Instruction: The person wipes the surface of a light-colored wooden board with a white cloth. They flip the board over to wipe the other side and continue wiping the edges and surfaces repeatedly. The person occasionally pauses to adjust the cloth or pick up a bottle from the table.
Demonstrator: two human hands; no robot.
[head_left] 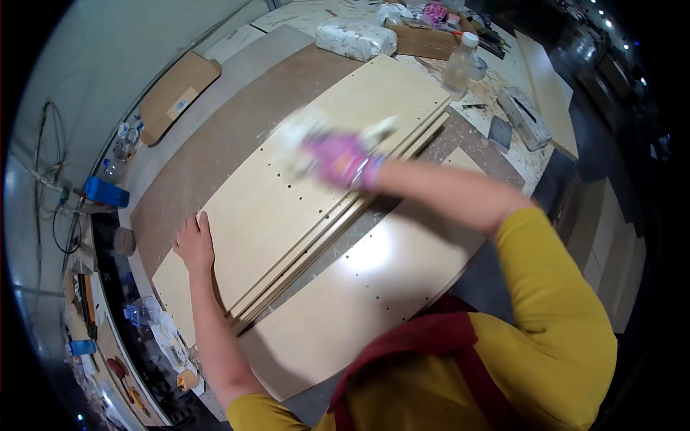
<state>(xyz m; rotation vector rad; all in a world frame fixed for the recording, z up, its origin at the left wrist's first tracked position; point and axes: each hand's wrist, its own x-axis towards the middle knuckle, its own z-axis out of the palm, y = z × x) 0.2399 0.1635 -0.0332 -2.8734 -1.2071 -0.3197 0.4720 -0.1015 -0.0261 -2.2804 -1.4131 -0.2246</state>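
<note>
I have my bare left hand at the left end of the top board, fingers out and pointing away from me, gripping nothing that I can see. I think it is there to stop the wood from sliding. My right hand, in a pink glove, is well apart from it, over the middle of the pile of boards. It looks closed around a white rag, but it is too blurry for me to tell each finger. The rag sits against the top board, maybe so that cloth and not glove rubs the wood. My left arm goes nearly straight; my right arm bends at the elbow and crosses in from the right. Another board lies on the near side, perhaps to keep it close by. Far off, a bottle stands out of the way.
</note>
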